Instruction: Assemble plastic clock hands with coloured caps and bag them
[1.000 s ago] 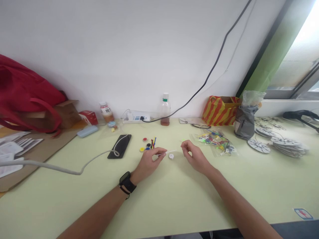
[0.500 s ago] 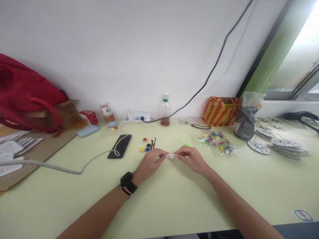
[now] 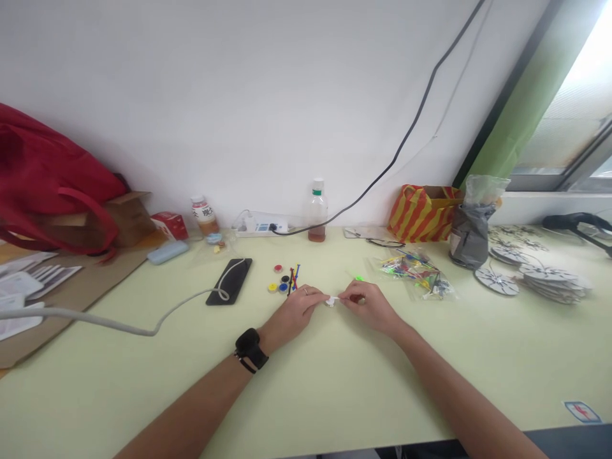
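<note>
Between my two hands, just above or on the table, is a small white round piece (image 3: 331, 303). My left hand (image 3: 296, 313), with a ring and a black watch at the wrist, has its fingertips closed at the left edge of this piece. My right hand (image 3: 370, 307) pinches the end of a thin white stick (image 3: 336, 298) that reaches across to the piece. Whether the stick is joined to it is too small to tell. Beyond my left hand lie a red disc (image 3: 278, 268), a yellow disc (image 3: 272, 288), a blue disc (image 3: 284, 287), a black disc (image 3: 285, 279) and several coloured sticks (image 3: 296, 275).
A bright green piece (image 3: 358, 278) lies behind my right hand. Clear bags of coloured parts (image 3: 415, 271) are to the right, near stacked white discs (image 3: 554, 280). A black phone (image 3: 229, 282) with a cable lies left. A bottle (image 3: 317, 213) stands by the wall.
My left hand has shifted slightly right and nearer my right hand, its fingers now over the white piece's left side. The coloured sticks show more fully. The white piece looks tilted differently.
</note>
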`<act>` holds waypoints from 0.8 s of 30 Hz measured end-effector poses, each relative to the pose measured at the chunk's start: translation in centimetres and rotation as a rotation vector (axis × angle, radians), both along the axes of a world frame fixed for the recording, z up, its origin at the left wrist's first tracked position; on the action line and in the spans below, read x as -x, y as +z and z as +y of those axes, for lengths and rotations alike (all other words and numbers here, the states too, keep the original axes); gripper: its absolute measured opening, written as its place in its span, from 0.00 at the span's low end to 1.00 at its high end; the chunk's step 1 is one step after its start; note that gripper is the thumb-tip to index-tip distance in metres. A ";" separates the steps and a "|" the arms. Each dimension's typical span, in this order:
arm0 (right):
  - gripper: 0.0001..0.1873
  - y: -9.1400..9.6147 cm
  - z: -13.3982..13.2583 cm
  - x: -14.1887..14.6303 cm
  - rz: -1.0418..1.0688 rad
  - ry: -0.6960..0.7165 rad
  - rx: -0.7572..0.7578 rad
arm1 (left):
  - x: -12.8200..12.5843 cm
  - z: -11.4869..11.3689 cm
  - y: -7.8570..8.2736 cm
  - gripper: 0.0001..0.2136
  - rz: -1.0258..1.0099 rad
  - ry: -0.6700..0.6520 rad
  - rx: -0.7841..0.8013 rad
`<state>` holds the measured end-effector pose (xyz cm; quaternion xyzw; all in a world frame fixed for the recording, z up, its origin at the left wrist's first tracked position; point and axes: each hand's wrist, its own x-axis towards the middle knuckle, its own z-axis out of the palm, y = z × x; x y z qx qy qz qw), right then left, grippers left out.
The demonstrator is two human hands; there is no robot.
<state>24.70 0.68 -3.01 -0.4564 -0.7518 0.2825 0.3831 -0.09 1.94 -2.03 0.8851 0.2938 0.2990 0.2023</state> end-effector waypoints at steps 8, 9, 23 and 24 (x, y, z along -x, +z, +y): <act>0.11 -0.1 -0.3 0.2 -0.062 0.003 -0.010 | -0.5 -0.9 0.8 0.22 0.084 0.014 -0.080; 0.11 0.0 -0.3 0.2 -0.079 0.008 -0.006 | -0.7 -1.1 1.0 0.21 0.095 0.019 -0.097; 0.14 1.2 -1.1 -0.2 -0.015 0.041 0.058 | -0.9 -2.1 1.0 0.15 0.168 0.127 -0.169; 0.14 1.3 -1.2 -0.1 -0.030 0.048 0.070 | -0.8 -2.0 1.0 0.16 0.149 0.137 -0.166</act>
